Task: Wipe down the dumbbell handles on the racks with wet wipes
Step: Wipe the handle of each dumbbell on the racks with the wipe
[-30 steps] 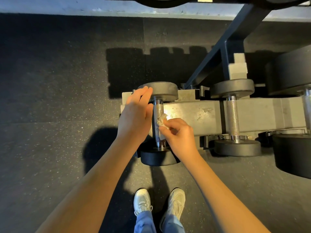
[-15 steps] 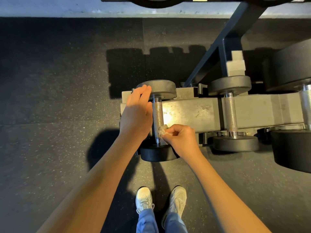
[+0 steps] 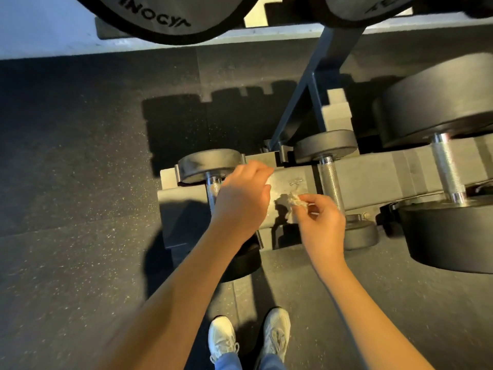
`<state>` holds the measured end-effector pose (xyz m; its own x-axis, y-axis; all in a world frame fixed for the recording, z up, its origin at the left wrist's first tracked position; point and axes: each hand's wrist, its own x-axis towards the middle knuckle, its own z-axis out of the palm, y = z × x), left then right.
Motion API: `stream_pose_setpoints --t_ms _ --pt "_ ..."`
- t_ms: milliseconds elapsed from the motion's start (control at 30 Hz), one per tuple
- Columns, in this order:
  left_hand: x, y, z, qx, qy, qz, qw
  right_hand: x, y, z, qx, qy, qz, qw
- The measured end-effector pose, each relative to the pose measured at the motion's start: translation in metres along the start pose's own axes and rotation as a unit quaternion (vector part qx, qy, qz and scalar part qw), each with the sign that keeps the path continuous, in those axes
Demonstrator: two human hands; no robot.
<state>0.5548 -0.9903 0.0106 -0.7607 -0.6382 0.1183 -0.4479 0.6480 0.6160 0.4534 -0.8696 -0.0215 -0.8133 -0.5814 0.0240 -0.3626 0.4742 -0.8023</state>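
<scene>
My right grip (image 3: 322, 222) pinches the wipe (image 3: 294, 201) over the rack (image 3: 373, 177), between the first handle (image 3: 213, 186) and second handle (image 3: 330, 180), while my left grip (image 3: 241, 201) lies bent-fingered beside the first handle, holding anything or not I cannot tell

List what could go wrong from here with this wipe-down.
1. The wipe is a small crumpled wad pinched at the fingertips of the right hand; it may slip out, or cover little of the next knurled handle.
2. The left hand lies across the first dumbbell; a nudge might roll it toward the shoes below.
3. Upper-tier dumbbell heads overhang close above; leaning in risks a bumped head.
</scene>
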Motion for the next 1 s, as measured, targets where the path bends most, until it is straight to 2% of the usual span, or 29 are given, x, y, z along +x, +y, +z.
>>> stream_pose_setpoints --t_ms 167,300,500,700,800,1000 --pt "0.034 0.02 0.025 -0.014 -0.086 0.009 0.996 0.036 0.018 -0.037 -0.112 0.064 -0.042 0.991" --pt "0.064 0.03 0.043 -0.003 -0.122 0.017 0.992 0.049 0.036 -0.044 -0.178 0.04 -0.053 0.982" --pt "0.067 0.039 0.056 0.015 -0.124 -0.032 0.992 0.064 0.039 -0.038 -0.144 0.06 -0.047 0.987" --pt "0.068 0.041 0.053 0.023 -0.124 -0.036 0.991 0.103 0.03 -0.023 -0.083 0.076 -0.017 0.993" --pt "0.068 0.041 0.055 0.027 -0.119 -0.038 0.992 0.098 0.035 -0.028 -0.062 0.053 -0.011 0.997" --pt "0.067 0.042 0.058 0.004 -0.11 -0.038 0.993 0.068 0.051 -0.054 -0.098 -0.02 0.0 0.995"
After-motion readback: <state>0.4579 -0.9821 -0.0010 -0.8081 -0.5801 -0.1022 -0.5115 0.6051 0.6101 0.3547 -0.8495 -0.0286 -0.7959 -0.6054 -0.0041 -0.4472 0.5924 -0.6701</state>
